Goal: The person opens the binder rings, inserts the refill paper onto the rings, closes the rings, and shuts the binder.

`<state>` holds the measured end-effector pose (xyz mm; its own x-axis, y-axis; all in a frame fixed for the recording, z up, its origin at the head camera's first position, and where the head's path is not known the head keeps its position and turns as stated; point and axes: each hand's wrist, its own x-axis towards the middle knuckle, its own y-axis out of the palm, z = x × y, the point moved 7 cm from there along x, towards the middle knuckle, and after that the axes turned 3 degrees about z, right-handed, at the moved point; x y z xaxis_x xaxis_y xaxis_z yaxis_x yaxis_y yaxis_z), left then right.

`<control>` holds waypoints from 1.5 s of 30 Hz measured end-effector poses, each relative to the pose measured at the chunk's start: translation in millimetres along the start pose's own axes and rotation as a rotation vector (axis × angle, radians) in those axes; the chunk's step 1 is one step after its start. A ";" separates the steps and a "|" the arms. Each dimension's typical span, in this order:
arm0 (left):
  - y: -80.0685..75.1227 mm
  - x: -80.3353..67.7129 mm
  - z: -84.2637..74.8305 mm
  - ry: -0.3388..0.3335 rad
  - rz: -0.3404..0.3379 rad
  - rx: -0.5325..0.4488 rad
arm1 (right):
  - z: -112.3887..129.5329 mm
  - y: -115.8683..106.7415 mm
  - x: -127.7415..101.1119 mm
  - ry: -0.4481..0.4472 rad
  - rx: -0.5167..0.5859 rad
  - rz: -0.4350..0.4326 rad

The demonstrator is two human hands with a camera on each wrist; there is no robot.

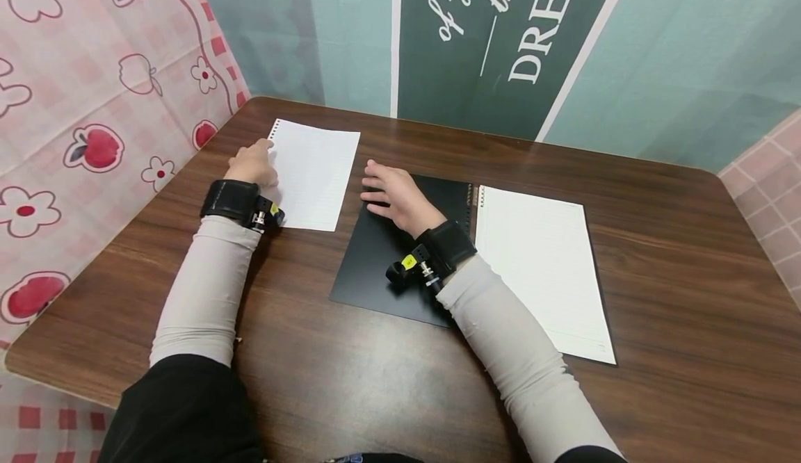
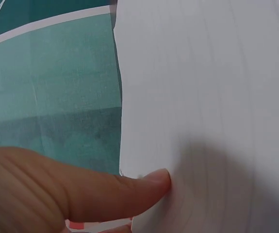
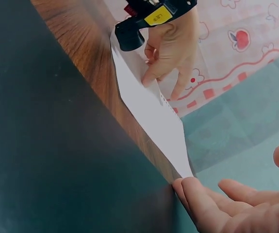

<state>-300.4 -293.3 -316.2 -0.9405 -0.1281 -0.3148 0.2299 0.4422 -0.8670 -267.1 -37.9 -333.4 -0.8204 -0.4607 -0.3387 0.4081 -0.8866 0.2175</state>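
A loose lined sheet of paper [image 1: 316, 178] with punched holes along its edge is at the left of the table. My left hand [image 1: 252, 164] pinches its left edge; in the left wrist view the thumb [image 2: 129, 191] lies on top of the paper, and the other fingers are mostly hidden. Over the black cover [image 1: 375, 275] of an opened spiral notebook is my right hand [image 1: 403, 202], fingers spread and fairly straight. In the right wrist view its fingertips [image 3: 192, 187] are at the cover's edge, and nothing is held.
The notebook's white lined page [image 1: 535, 261] lies right of its spiral binding [image 1: 472, 206]. Beneath everything is a brown wooden table [image 1: 300, 352]. A green printed cloth [image 1: 350, 39] hangs behind it, and a pink apple-patterned cloth [image 1: 131, 115] hangs at the left.
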 end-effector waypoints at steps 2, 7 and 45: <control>-0.4 -0.4 0.2 -0.013 -0.018 0.004 | -0.4 0.2 0.5 0.005 0.027 0.001; -1.4 -1.4 1.8 -0.058 -0.057 0.007 | -1.5 1.4 2.4 0.015 0.131 0.015; -39.1 -20.6 29.3 0.030 -0.079 -0.294 | -6.1 10.4 17.7 0.100 0.323 -0.022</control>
<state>-282.7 -334.0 -287.1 -0.9605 -0.1484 -0.2354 0.0774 0.6703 -0.7381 -275.0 -55.5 -342.7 -0.7778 -0.4575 -0.4311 0.2296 -0.8452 0.4826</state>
